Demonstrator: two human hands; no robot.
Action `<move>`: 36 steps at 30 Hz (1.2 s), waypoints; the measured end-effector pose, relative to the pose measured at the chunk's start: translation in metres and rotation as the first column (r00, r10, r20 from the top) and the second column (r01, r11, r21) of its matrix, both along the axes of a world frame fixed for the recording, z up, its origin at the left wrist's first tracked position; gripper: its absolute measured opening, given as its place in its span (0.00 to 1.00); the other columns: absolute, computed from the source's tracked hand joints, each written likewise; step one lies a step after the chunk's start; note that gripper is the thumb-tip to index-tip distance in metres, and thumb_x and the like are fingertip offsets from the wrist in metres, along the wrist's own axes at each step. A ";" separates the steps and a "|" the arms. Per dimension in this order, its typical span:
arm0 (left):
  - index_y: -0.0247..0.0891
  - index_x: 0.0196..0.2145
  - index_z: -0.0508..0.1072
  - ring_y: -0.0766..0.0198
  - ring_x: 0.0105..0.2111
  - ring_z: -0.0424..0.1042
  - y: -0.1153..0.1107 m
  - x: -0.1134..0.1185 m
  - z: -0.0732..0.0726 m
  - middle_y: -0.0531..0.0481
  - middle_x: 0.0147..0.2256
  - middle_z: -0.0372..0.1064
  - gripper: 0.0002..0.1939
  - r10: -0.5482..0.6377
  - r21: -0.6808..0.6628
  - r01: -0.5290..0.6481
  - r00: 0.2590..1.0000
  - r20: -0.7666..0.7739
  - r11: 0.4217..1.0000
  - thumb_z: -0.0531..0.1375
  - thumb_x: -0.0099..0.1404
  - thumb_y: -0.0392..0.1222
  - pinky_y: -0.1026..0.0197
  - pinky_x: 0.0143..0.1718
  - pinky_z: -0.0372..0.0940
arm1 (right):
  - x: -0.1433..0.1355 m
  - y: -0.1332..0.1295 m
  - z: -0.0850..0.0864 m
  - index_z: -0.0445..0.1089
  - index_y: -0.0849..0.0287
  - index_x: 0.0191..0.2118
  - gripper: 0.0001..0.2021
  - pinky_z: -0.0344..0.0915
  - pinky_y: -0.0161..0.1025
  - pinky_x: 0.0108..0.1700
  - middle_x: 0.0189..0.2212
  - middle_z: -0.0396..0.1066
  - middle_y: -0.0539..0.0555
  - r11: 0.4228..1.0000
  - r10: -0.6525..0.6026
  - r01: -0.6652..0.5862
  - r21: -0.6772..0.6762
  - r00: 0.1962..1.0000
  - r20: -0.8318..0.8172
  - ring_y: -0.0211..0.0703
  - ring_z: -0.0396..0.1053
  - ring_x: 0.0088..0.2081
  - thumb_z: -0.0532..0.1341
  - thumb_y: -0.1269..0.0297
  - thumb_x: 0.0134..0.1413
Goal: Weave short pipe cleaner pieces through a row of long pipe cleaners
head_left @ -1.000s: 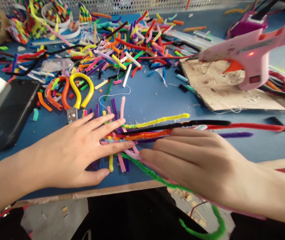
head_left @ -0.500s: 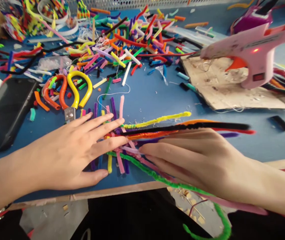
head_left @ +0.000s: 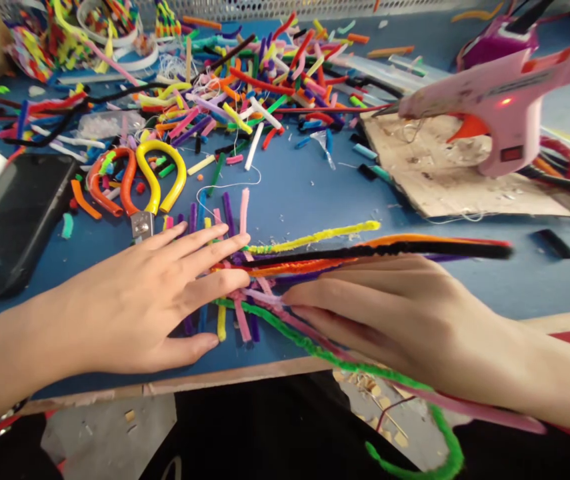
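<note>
My left hand (head_left: pixel 165 293) lies spread and flat over a woven grid of cut pipe cleaners (head_left: pixel 241 317), covering much of it. From the grid, long pipe cleaners run right: a yellow one (head_left: pixel 325 235), a black one (head_left: pixel 445 251), orange, purple and pink ones, and a green one (head_left: pixel 309 345) that hangs over the table edge. My right hand (head_left: pixel 395 320) is closed, its fingertips pinching a light purple pipe cleaner (head_left: pixel 262 297) at the grid's right side. The black and orange ones pass above this hand's knuckles.
Left of the grid are pliers (head_left: pixel 142 193) with red and yellow handles and a black phone (head_left: pixel 15 227). A pink glue gun (head_left: pixel 509 107) stands on stained cardboard (head_left: pixel 415 173) at the right. Loose pipe cleaner pieces (head_left: pixel 259 87) are heaped at the back.
The black pipe cleaner's free end has shifted slightly right, and the red and orange ones now lie closer along it. Both hands stay nearly in place.
</note>
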State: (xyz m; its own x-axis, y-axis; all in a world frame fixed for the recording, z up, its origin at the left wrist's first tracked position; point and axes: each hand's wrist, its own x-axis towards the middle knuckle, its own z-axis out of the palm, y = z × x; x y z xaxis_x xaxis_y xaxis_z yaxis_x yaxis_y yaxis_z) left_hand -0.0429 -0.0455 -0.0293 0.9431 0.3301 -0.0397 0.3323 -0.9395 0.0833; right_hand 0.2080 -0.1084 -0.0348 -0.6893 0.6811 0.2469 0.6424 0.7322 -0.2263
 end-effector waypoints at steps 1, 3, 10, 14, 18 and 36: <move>0.41 0.57 0.61 0.48 0.63 0.53 0.000 0.000 0.000 0.41 0.65 0.48 0.23 0.002 -0.002 -0.002 1.000 0.001 1.000 0.49 0.67 0.51 0.42 0.60 0.52 | 0.000 0.000 0.000 0.67 0.59 0.30 0.14 0.57 0.34 0.28 0.25 0.72 0.50 1.000 -0.002 0.002 -0.004 1.000 -0.018 0.33 0.63 0.24 0.48 0.73 0.64; 0.39 0.56 0.62 0.48 0.63 0.53 0.000 -0.001 0.000 0.40 0.65 0.48 0.23 0.004 0.001 -0.004 1.000 0.007 1.000 0.49 0.67 0.51 0.43 0.60 0.51 | 0.000 0.000 0.001 0.67 0.60 0.30 0.13 0.57 0.34 0.27 0.25 0.72 0.51 1.000 0.001 -0.001 0.003 0.996 -0.086 0.34 0.63 0.23 0.50 0.73 0.64; 0.40 0.57 0.60 0.45 0.62 0.54 -0.001 0.000 0.001 0.37 0.64 0.50 0.22 -0.007 0.011 0.007 1.000 0.016 1.000 0.49 0.68 0.50 0.39 0.56 0.56 | -0.006 -0.004 0.002 0.68 0.61 0.33 0.14 0.55 0.33 0.23 0.20 0.66 0.48 0.994 0.032 -0.047 -0.103 0.990 -0.141 0.33 0.60 0.20 0.48 0.71 0.66; 0.41 0.57 0.60 0.42 0.61 0.55 0.000 0.000 0.001 0.35 0.63 0.50 0.22 -0.029 0.015 0.029 0.999 0.023 0.999 0.49 0.67 0.48 0.36 0.54 0.57 | -0.005 -0.004 0.000 0.68 0.60 0.33 0.13 0.56 0.34 0.24 0.22 0.68 0.49 0.993 -0.011 -0.007 -0.117 0.989 -0.150 0.33 0.63 0.20 0.48 0.69 0.65; 0.44 0.57 0.60 0.44 0.62 0.53 0.002 -0.002 0.001 0.37 0.64 0.49 0.22 -0.042 0.007 0.042 0.999 0.006 0.999 0.50 0.67 0.48 0.37 0.57 0.54 | -0.003 -0.003 -0.002 0.68 0.59 0.32 0.13 0.55 0.35 0.22 0.21 0.69 0.48 0.994 -0.087 0.079 -0.071 0.990 -0.113 0.34 0.62 0.19 0.50 0.68 0.65; 0.48 0.58 0.60 0.44 0.63 0.50 0.001 -0.001 0.003 0.42 0.66 0.44 0.23 0.000 -0.061 -0.002 1.000 -0.028 0.998 0.52 0.66 0.48 0.35 0.59 0.51 | -0.004 0.004 -0.008 0.68 0.62 0.37 0.19 0.61 0.40 0.36 0.34 0.72 0.57 0.976 0.028 -0.025 0.218 1.000 -0.011 0.42 0.66 0.34 0.40 0.73 0.67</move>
State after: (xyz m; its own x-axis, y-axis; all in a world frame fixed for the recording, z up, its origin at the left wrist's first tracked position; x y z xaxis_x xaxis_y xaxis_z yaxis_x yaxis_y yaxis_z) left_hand -0.0441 -0.0450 -0.0263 0.9411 0.3269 -0.0860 0.3360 -0.9326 0.1314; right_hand 0.2040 -0.1047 -0.0431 -0.7015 0.5916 0.3973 0.6202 0.7814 -0.0685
